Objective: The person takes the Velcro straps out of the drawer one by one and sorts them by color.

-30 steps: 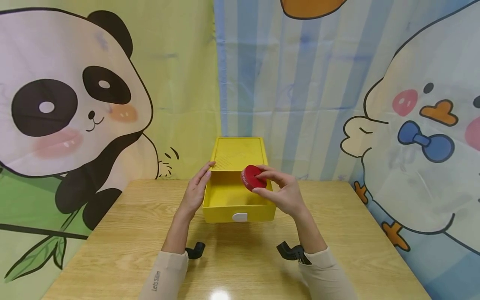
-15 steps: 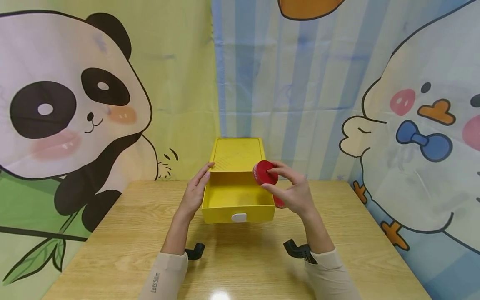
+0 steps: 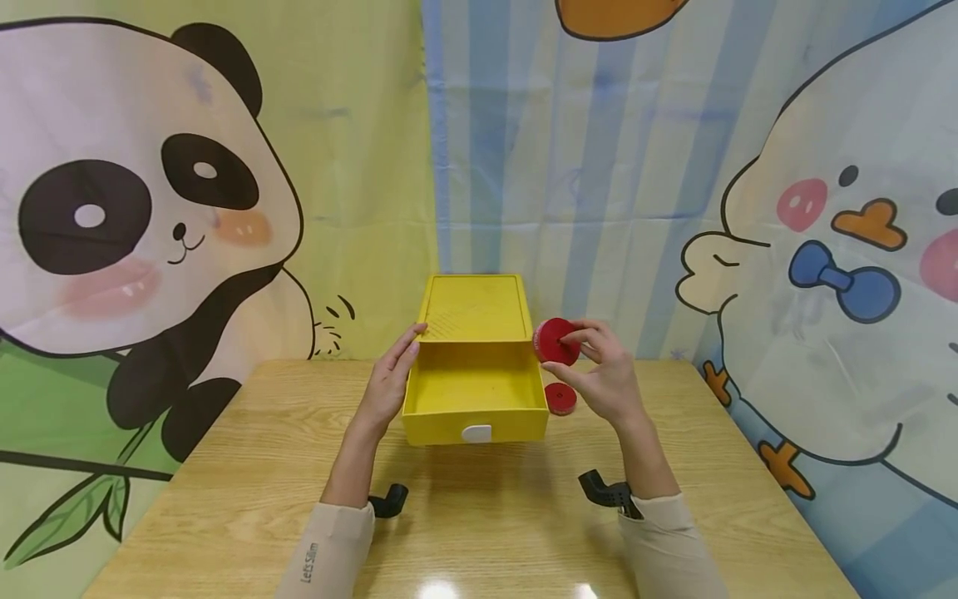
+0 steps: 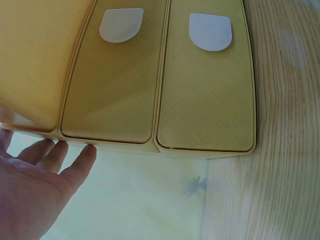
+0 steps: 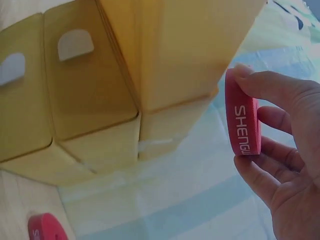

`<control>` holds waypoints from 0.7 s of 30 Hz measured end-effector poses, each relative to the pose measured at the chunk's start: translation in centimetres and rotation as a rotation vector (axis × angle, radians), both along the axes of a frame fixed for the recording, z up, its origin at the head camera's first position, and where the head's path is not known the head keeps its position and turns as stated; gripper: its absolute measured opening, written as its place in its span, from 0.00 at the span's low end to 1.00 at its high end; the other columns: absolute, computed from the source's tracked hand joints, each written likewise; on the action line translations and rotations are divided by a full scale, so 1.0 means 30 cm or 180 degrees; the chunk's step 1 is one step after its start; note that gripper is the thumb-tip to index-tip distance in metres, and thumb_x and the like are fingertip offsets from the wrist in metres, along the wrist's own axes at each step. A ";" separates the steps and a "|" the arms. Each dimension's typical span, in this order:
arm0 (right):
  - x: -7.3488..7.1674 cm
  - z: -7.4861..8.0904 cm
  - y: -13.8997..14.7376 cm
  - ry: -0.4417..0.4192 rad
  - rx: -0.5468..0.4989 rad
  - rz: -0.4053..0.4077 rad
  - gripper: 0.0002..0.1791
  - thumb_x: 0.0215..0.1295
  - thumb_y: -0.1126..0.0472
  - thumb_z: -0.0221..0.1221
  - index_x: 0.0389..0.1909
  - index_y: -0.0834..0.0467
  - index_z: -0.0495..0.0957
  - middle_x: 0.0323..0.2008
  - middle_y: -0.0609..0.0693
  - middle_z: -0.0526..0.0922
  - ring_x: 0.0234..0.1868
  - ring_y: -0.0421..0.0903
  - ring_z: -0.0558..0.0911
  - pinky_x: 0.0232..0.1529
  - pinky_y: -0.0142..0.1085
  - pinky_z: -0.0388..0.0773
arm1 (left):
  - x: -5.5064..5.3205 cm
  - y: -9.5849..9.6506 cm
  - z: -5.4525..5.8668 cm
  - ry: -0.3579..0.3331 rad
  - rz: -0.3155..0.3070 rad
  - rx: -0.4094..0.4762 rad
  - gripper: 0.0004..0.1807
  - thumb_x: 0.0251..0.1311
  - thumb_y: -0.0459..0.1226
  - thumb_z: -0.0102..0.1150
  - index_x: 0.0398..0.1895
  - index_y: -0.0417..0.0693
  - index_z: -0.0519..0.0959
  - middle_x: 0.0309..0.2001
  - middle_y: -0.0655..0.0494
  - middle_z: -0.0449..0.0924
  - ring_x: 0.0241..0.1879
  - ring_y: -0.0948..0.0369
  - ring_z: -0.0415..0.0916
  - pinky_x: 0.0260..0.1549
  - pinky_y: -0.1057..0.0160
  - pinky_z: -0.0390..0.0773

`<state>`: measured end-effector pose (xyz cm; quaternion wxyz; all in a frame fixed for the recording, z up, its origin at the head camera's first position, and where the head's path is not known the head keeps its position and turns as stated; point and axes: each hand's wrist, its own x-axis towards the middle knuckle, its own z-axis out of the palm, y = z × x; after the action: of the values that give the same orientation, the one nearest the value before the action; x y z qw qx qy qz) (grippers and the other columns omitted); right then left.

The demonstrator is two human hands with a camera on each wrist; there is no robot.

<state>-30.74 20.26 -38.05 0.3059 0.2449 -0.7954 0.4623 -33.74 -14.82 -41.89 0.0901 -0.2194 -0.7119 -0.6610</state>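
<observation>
My right hand (image 3: 608, 376) pinches a red roll of strap (image 5: 242, 117) between thumb and fingers, on edge, with white lettering along its band. The roll is in the air at the right side of a yellow drawer cabinet (image 3: 475, 306). The cabinet's top drawer (image 3: 437, 428) is pulled out toward me, and its visible floor is bare. Straight fingers of my left hand (image 3: 387, 384) rest along the cabinet's left side. The left wrist view also shows the left hand (image 4: 35, 192) with its fingertips at the cabinet's side edge.
A second red roll (image 3: 560, 398) lies on the wooden table (image 3: 247, 499), just right of the open drawer. Below that drawer are two closed drawers with white tabs (image 4: 210, 32). A printed curtain (image 3: 516, 166) hangs right behind the cabinet.
The right hand has carried the red roll from above the open drawer out to the right, past its side. The second roll on the table has come into sight. The left hand stays put.
</observation>
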 end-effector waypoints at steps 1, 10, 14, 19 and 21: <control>-0.006 -0.005 0.007 -0.0030 0.0001 -0.0022 0.19 0.53 0.63 0.80 0.43 0.61 0.84 0.58 0.59 0.80 0.59 0.59 0.80 0.55 0.58 0.82 | -0.001 0.000 0.000 0.0014 -0.0005 0.0008 0.28 0.84 0.51 0.41 0.80 0.55 0.64 0.82 0.58 0.57 0.83 0.60 0.45 0.82 0.47 0.45; -0.045 -0.050 0.050 -0.0339 0.0116 -0.0256 0.20 0.53 0.60 0.80 0.42 0.61 0.83 0.56 0.57 0.79 0.59 0.57 0.79 0.57 0.59 0.82 | -0.003 -0.001 -0.001 0.0033 -0.0022 0.0024 0.27 0.85 0.49 0.40 0.81 0.53 0.63 0.82 0.57 0.56 0.83 0.59 0.45 0.82 0.47 0.45; -0.063 -0.071 0.063 -0.0459 0.0269 -0.0375 0.21 0.52 0.58 0.81 0.41 0.61 0.83 0.54 0.58 0.80 0.57 0.59 0.79 0.56 0.59 0.83 | -0.003 -0.001 -0.002 0.0023 -0.0007 0.0011 0.28 0.84 0.50 0.40 0.81 0.55 0.64 0.82 0.57 0.57 0.83 0.59 0.45 0.82 0.47 0.45; -0.093 -0.114 0.085 -0.0725 0.0505 -0.0507 0.21 0.54 0.56 0.80 0.41 0.61 0.83 0.54 0.58 0.80 0.55 0.59 0.79 0.56 0.59 0.83 | -0.001 -0.001 0.000 0.0024 -0.0001 -0.0001 0.28 0.84 0.51 0.41 0.80 0.54 0.64 0.82 0.57 0.56 0.83 0.58 0.45 0.82 0.46 0.45; -0.103 -0.133 0.093 -0.0823 0.0576 -0.0542 0.20 0.55 0.56 0.80 0.42 0.61 0.83 0.54 0.58 0.79 0.55 0.58 0.79 0.57 0.59 0.83 | 0.000 -0.001 0.001 0.0034 -0.0008 -0.0002 0.28 0.84 0.50 0.41 0.80 0.54 0.64 0.82 0.55 0.56 0.83 0.57 0.45 0.81 0.45 0.45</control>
<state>-33.84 23.05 -42.02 0.2159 0.1418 -0.8843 0.3890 -33.74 -14.84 -41.86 0.0931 -0.2238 -0.7113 -0.6598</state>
